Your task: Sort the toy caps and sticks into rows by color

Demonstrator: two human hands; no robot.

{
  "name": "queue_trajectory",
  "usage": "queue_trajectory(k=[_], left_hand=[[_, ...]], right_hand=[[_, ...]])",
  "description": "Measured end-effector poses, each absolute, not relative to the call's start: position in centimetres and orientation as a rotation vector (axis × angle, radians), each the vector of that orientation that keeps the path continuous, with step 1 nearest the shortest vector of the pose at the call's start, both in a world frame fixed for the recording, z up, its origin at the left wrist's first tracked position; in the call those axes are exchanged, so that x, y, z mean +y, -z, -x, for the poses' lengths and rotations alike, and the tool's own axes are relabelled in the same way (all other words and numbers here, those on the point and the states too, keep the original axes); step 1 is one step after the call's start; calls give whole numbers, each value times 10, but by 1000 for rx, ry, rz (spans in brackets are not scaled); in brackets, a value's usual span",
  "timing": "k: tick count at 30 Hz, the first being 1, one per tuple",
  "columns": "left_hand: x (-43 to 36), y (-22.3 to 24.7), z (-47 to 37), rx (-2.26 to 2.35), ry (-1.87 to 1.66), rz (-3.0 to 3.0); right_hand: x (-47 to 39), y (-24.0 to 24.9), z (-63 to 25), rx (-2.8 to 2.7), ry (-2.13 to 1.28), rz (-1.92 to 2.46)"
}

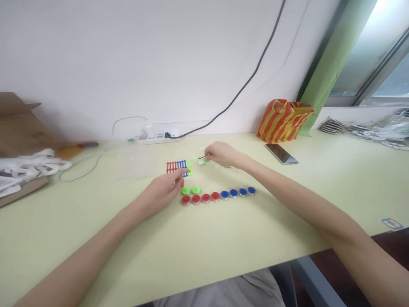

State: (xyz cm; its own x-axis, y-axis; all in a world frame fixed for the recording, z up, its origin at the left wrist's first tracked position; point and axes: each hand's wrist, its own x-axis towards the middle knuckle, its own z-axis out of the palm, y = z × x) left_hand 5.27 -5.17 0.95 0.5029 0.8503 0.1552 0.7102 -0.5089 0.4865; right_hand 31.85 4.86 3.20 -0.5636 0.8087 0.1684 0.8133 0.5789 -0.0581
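My left hand [168, 186] rests on the table with its index finger stretched over the near end of a row of small red, blue and green plastic sticks [177, 164]. Nothing shows in its grasp. My right hand [220, 153] is closed in a pinch just right of the sticks; what its fingertips hold is too small to make out. By those fingertips lie a small whitish round piece [201, 162] and thin green and white bits. Nearer me stand several clear round pieces with red tops [206, 197], several with blue tops [234, 193], and two with green tops [196, 190].
A black phone [281, 153] and a red-yellow striped bag [283, 121] are at the right. Along the wall lies a power strip [159, 138] with a black cable [236, 96]. A cardboard box [25, 128] and white strips [28, 170] occupy the left.
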Motion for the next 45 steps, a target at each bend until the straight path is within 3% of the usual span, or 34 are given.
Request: queue_trajectory(k=[10,17,21,33,45], left_hand=[[-49,-5,-51,1312,-639,-2376],[-44,-6,-56,1340,-1048,-2097],[-46,-11,-60,1165,-1083,-1912],[-43,-7,-59,1016,-1050,-1726],[-44,-7,-59,869,-1005,-1709]], right_hand=[[54,1,-309,-2506,-167,1255],[35,-33,-304,-2344,-781,910],[11,-46,-288,-2267,-1000,683],[-7,-46,-277,-2185,-1299,658],[-12,-52,-278,-2133,-1376,657]])
